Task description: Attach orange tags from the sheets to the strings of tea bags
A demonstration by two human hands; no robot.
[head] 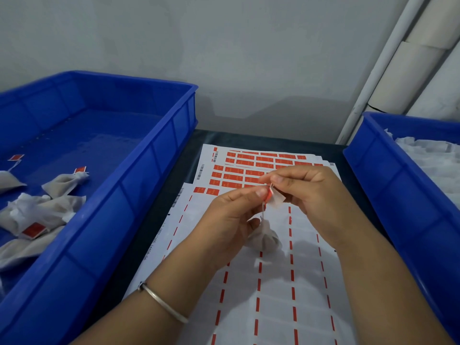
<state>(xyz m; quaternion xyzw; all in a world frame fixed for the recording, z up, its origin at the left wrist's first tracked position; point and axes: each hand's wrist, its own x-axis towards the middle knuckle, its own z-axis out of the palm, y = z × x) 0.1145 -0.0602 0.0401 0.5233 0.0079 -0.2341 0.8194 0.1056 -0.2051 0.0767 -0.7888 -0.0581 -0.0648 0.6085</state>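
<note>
The left hand (231, 215) and the right hand (308, 195) meet above the sheets, each pinching one small orange adhesive tag (269, 194) between thumb and forefinger; the remaining fingers are loosely curled. The tag is half folded, its white adhesive face (277, 200) turned toward the right hand. A thin white string (262, 210) runs down from the fold to a small translucent mesh tea bag (265, 237), which hangs free just above the nearest sheet. Judged risk: if the string slips out of the fold before the halves are pressed together, the tag closes on itself without capturing it; a skewed fold would leave adhesive exposed, and the hanging bag's swing could pull the string sideways. Below the hands lies a white backing sheet with red dashed lines (273, 295), nearly stripped, with two tags remaining at its far left corner (206, 191). Farther away lie overlapping sheets still filled with rows of orange tags (245, 168). To the left, a large blue plastic crate (139, 175) holds tagged tea bags (66, 181) at its near left. To the right, a second blue plastic crate (378, 170) holds a pile of white material (433, 160), probably untagged bags, though this cannot be confirmed.
</note>
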